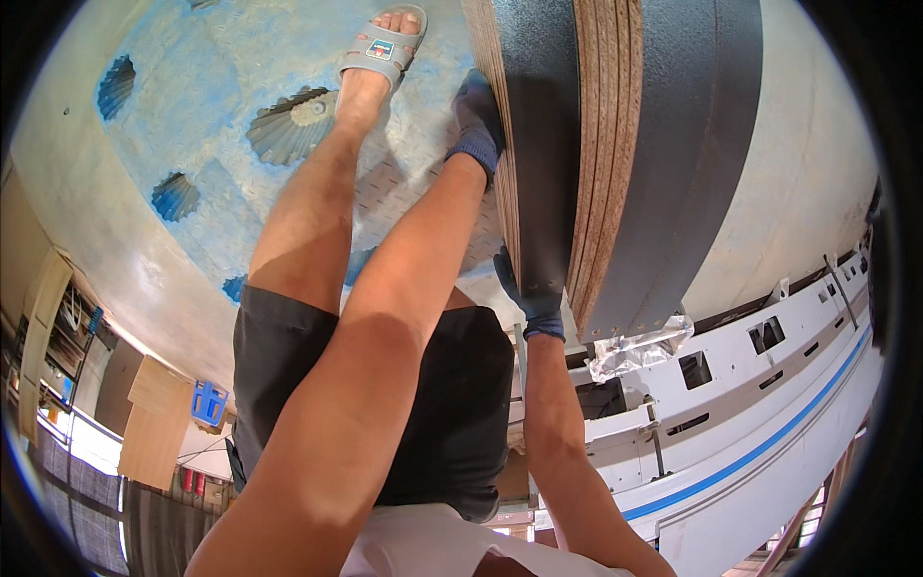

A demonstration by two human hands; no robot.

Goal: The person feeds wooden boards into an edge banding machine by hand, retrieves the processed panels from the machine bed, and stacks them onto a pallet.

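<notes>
Black-faced boards (540,144) with brown layered edges extend from the top of the view towards me. My left hand (477,120), in a dark blue knit glove, is closed at the left long edge of the nearer-left boards, and its fingertips are partly hidden. Nearer to me, my right hand (534,306), gloved alike, is closed around the near end of the same boards. Its thumb lies along the left side, while the other fingers are hidden. Right of these, a second stack of dark boards (687,154) shows its brown layered edges.
A white machine (750,452) with a blue stripe and slots runs along the right. Crumpled clear plastic (642,348) hangs by the boards' near end. My sandalled foot (385,43) stands on worn blue metal flooring (212,87). A blue plastic crate (209,403) is at lower left.
</notes>
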